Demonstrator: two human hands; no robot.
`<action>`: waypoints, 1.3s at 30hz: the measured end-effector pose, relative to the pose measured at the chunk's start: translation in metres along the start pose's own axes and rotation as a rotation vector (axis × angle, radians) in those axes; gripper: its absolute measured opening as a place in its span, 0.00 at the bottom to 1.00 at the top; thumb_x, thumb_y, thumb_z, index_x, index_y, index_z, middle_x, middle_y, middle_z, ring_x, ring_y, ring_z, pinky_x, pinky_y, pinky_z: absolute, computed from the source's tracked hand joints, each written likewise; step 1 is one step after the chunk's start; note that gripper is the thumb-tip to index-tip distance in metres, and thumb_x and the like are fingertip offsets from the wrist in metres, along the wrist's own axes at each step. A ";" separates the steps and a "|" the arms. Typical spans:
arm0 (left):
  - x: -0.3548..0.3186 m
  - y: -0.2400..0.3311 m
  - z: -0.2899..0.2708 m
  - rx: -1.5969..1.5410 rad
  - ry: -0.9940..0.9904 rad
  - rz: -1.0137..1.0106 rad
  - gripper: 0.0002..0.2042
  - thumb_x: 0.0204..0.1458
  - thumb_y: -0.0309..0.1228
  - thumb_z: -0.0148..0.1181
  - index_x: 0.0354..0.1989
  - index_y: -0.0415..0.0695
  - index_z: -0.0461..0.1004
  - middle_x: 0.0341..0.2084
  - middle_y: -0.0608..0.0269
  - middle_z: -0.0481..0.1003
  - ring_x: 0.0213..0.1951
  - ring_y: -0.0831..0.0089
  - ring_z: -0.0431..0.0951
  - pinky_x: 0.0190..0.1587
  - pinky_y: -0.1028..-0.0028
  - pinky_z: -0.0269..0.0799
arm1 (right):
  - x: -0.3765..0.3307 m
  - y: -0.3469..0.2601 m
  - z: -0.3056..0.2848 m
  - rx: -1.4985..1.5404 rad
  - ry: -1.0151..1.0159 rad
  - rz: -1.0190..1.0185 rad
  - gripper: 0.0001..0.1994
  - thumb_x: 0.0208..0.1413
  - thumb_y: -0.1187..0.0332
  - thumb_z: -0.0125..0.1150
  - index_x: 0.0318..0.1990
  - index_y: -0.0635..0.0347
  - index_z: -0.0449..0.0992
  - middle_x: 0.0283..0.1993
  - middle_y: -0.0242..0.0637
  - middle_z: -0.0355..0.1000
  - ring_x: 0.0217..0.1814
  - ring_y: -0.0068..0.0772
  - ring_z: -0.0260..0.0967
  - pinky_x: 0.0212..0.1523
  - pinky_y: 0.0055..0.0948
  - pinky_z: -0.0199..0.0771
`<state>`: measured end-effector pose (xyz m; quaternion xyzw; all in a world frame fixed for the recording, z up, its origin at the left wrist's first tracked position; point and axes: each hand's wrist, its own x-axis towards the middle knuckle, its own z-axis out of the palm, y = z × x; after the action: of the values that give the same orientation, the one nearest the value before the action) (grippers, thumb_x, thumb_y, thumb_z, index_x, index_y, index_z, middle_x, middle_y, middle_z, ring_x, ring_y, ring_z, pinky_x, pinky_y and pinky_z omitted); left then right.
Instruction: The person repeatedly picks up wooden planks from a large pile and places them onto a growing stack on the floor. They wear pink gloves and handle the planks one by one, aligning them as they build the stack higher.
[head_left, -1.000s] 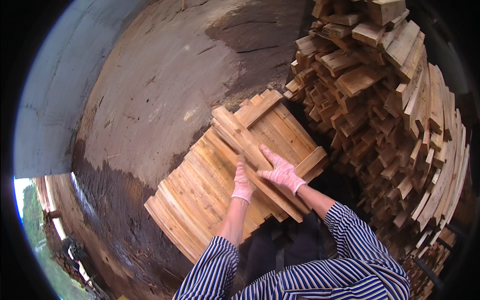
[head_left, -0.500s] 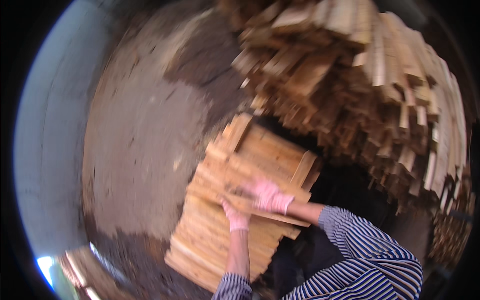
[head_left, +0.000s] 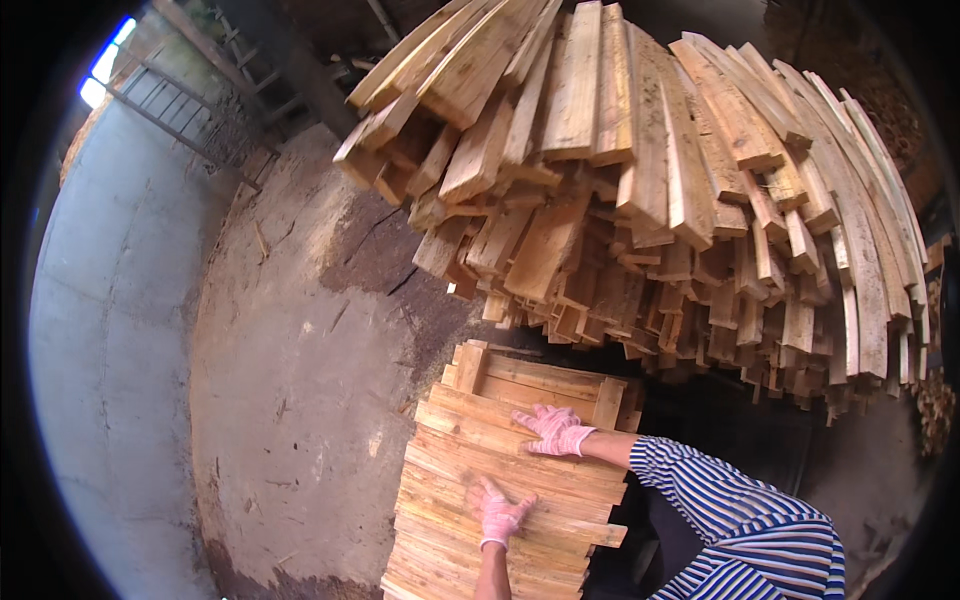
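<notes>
My left hand (head_left: pixel 497 514), in a pink glove, lies flat with fingers spread on the wooden slat panel (head_left: pixel 500 490) in front of me, gripping nothing. A little farther up the same panel, my right hand (head_left: pixel 551 429) presses down open-palmed just below its crosswise end batten (head_left: pixel 540 375), striped sleeve (head_left: pixel 720 500) trailing behind. The panel leans over the dusty concrete floor (head_left: pixel 290 380). Beyond it towers a big heap of rough-sawn planks (head_left: pixel 650 170), and a metal railing (head_left: pixel 170 110) stands far left.
</notes>
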<state>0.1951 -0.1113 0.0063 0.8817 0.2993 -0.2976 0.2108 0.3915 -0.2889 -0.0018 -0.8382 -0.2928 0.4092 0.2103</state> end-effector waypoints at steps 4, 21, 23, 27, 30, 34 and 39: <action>-0.017 0.075 -0.121 -0.652 0.151 0.045 0.41 0.55 0.52 0.64 0.67 0.32 0.60 0.64 0.35 0.63 0.66 0.48 0.63 0.69 0.60 0.58 | -0.026 -0.020 -0.007 -0.103 0.003 0.004 0.47 0.54 0.28 0.46 0.77 0.39 0.45 0.80 0.53 0.36 0.81 0.63 0.33 0.75 0.62 0.38; -0.087 0.428 -0.477 0.014 0.910 0.606 0.26 0.55 0.36 0.61 0.64 0.47 0.68 0.52 0.46 0.77 0.52 0.52 0.79 0.55 0.61 0.73 | -0.193 -0.130 -0.463 0.816 0.936 -0.141 0.41 0.62 0.53 0.61 0.75 0.61 0.45 0.76 0.53 0.50 0.74 0.47 0.56 0.68 0.34 0.67; -0.078 0.426 -0.489 -0.269 0.732 0.588 0.26 0.54 0.28 0.58 0.64 0.46 0.68 0.54 0.50 0.76 0.56 0.55 0.77 0.59 0.64 0.72 | -0.185 -0.134 -0.488 0.729 0.715 0.110 0.53 0.56 0.37 0.60 0.77 0.53 0.35 0.68 0.56 0.63 0.59 0.45 0.73 0.55 0.32 0.74; -0.022 0.443 -0.526 0.003 0.834 0.840 0.28 0.53 0.31 0.60 0.65 0.45 0.66 0.61 0.48 0.71 0.62 0.53 0.71 0.62 0.64 0.68 | -0.163 -0.156 -0.504 0.710 0.673 0.106 0.62 0.49 0.30 0.59 0.76 0.53 0.24 0.62 0.62 0.65 0.56 0.45 0.74 0.52 0.39 0.75; 0.035 0.465 -0.553 -0.022 0.861 0.763 0.25 0.59 0.44 0.56 0.61 0.44 0.70 0.61 0.44 0.69 0.60 0.48 0.72 0.59 0.60 0.69 | -0.151 -0.167 -0.500 0.768 0.738 0.168 0.63 0.47 0.37 0.67 0.76 0.54 0.26 0.67 0.63 0.56 0.61 0.57 0.67 0.54 0.46 0.74; 0.066 0.490 -0.572 0.406 0.637 0.433 0.31 0.62 0.57 0.48 0.57 0.40 0.74 0.53 0.47 0.76 0.52 0.54 0.78 0.53 0.63 0.73 | -0.151 -0.171 -0.503 0.716 0.660 0.231 0.60 0.51 0.41 0.68 0.76 0.56 0.29 0.72 0.65 0.50 0.69 0.60 0.60 0.64 0.46 0.67; 0.034 0.509 -0.567 -0.140 0.152 0.549 0.37 0.58 0.66 0.46 0.51 0.41 0.79 0.45 0.51 0.81 0.48 0.59 0.80 0.52 0.64 0.72 | -0.170 -0.139 -0.507 1.121 0.426 -0.100 0.57 0.54 0.37 0.62 0.77 0.56 0.32 0.77 0.59 0.41 0.72 0.46 0.59 0.65 0.40 0.66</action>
<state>0.7752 -0.1587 0.4988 0.9329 0.0841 -0.1410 0.3206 0.6731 -0.3559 0.4689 -0.6485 -0.0232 0.3138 0.6932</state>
